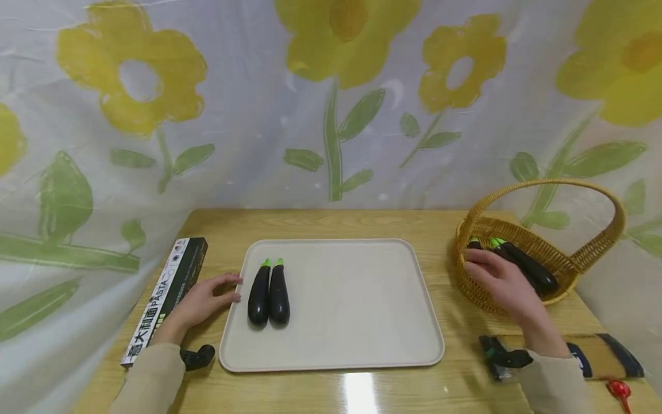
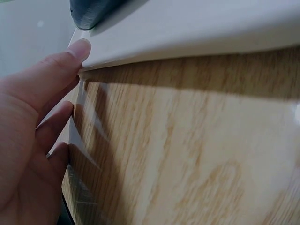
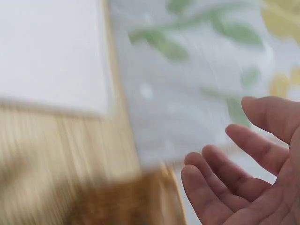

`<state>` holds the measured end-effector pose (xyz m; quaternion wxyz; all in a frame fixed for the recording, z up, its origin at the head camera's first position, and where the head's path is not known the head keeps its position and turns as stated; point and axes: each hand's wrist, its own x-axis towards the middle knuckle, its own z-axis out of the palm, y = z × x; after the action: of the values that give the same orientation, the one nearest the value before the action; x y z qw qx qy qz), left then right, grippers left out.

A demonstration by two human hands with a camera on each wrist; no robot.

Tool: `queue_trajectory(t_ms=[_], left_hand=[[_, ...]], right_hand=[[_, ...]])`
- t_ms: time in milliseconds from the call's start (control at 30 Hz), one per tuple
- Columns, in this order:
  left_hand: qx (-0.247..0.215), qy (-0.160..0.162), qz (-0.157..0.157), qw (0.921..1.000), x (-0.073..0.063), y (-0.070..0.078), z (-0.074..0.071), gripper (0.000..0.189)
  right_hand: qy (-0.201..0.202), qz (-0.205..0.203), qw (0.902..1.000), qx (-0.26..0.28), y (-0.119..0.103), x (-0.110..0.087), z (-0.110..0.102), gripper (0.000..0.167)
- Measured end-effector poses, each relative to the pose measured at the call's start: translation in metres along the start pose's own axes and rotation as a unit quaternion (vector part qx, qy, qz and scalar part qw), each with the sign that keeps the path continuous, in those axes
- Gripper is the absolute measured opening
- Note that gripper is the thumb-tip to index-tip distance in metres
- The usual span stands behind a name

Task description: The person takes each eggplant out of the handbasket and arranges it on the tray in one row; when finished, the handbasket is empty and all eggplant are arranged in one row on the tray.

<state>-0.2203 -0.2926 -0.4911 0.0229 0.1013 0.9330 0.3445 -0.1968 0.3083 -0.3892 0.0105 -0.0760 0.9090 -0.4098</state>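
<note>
Two dark eggplants, a left one [image 1: 259, 296] and a right one [image 1: 279, 296], lie side by side on the left part of a white tray [image 1: 357, 305], green stems toward the back. My left hand [image 1: 204, 299] is at the tray's left edge with relaxed fingers; in the left wrist view its thumb [image 2: 79, 49] lies right at the rim. At the left side of a wicker basket [image 1: 478, 293], my right hand [image 1: 501, 282] reaches over the rim. Its fingers [image 3: 225, 168] are loosely bent with nothing between them in the right wrist view. More eggplants [image 1: 532, 267] lie in the basket, partly hidden by the hand.
A tall arched handle [image 1: 548, 181] rises over the basket. Left of the tray lies a long pasta box [image 1: 165, 293]. Under the right forearm is a flat packet [image 1: 605, 353], with a red utensil [image 1: 619, 388] nearby. A flowered cloth [image 1: 248, 144] hangs behind the wooden table [image 1: 331, 221].
</note>
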Motion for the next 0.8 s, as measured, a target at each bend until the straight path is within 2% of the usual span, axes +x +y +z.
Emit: queue_trajectory(t_ms=[133,267,567,800], left_hand=[[-0.001,-0.006,-0.003,1.0,0.002,0.0,0.0,0.047],[-0.001,-0.01,-0.011,0.9999,0.002,0.0,0.0,0.047],[-0.001,-0.013,-0.017,0.9998,0.003,0.001,-0.001,0.049],[-0.002,-0.014,-0.02,0.9997,0.003,0.002,-0.002,0.047]], right_hand=[[0.025,0.037,0.9988,0.017,0.026,0.0,-0.034,0.065],[0.045,0.052,0.9971,0.03,0.047,0.011,-0.053,0.067],[0.015,0.101,0.9946,0.015,0.074,0.034,-0.077,0.071],[0.02,0.117,0.9927,-0.022,0.089,0.042,-0.099,0.073]])
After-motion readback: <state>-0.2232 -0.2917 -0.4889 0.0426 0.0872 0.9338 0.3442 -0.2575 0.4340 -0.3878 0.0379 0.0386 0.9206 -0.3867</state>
